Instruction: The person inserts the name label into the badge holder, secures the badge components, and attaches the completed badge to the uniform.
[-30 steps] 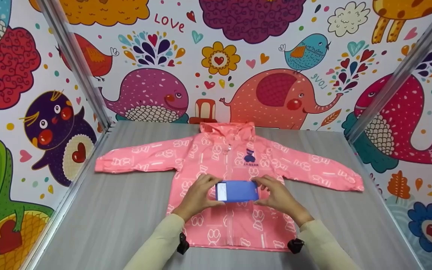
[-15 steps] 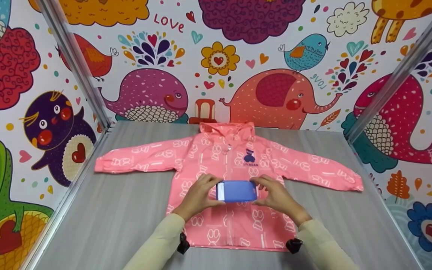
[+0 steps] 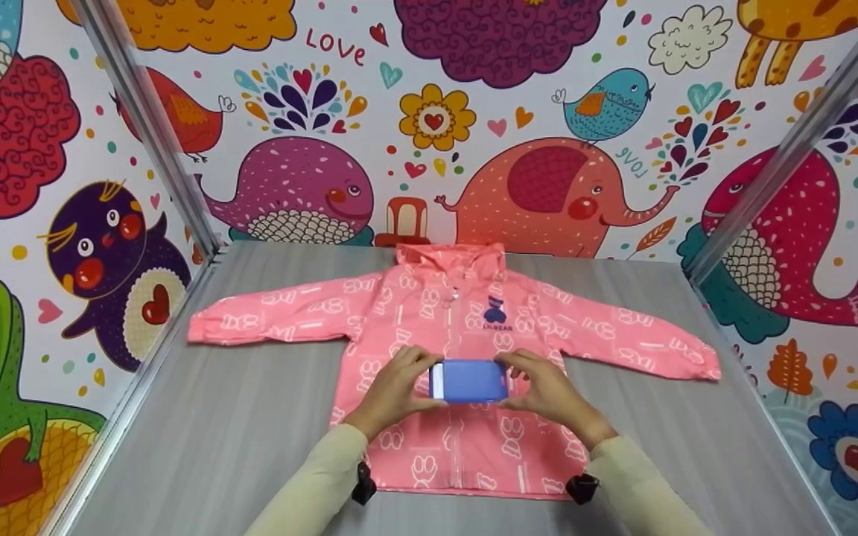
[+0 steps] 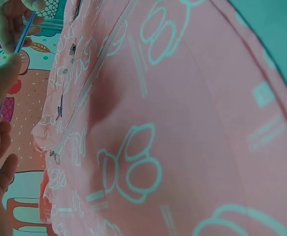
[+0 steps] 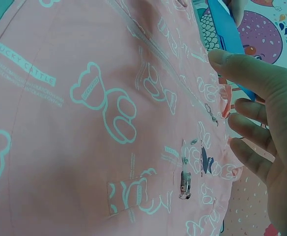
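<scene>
Both hands hold a flat blue case, about phone-sized (image 3: pixel 476 381), level above the middle of a jacket. A white strip shows at its left end. My left hand (image 3: pixel 393 391) pinches that end between thumb and fingers; my right hand (image 3: pixel 554 388) pinches the other end the same way. In the wrist views the case (image 5: pixel 230 32) appears thin, seen almost edge-on. Beneath it lies the pink hooded child's jacket (image 3: pixel 474 454), front up, with white bear outlines, a closed front zip and a dark blue bear print on the chest. Its sleeves are spread out sideways.
The jacket lies on a grey wood-grain table (image 3: pixel 250 417). Walls with cartoon animals (image 3: pixel 429 82) stand at the back and both sides, with metal posts (image 3: pixel 153 126) at the corners. A small black device (image 3: pixel 364 484) sits at each wrist.
The white strip at the left end of the blue case has become narrower, and the blue part's right end has shifted slightly left. The right hand has moved slightly left; the jacket stays put.
</scene>
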Demonstrator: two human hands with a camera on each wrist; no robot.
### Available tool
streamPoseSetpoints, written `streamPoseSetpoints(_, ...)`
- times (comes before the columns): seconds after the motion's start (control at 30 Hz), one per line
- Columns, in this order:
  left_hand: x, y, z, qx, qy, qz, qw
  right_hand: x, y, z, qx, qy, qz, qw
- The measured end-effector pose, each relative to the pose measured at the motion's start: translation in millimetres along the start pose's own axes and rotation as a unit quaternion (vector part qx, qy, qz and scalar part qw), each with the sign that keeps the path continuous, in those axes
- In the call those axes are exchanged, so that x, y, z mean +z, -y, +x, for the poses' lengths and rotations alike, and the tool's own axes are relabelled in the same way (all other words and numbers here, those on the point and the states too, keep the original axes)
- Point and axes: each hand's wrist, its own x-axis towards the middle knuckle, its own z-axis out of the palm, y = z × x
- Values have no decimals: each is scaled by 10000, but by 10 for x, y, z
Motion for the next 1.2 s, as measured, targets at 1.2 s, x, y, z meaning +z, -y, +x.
streamPoseSetpoints(1.2,30,41,-18,2,7,133,9999,61,98,2,180,-19,-36,9998)
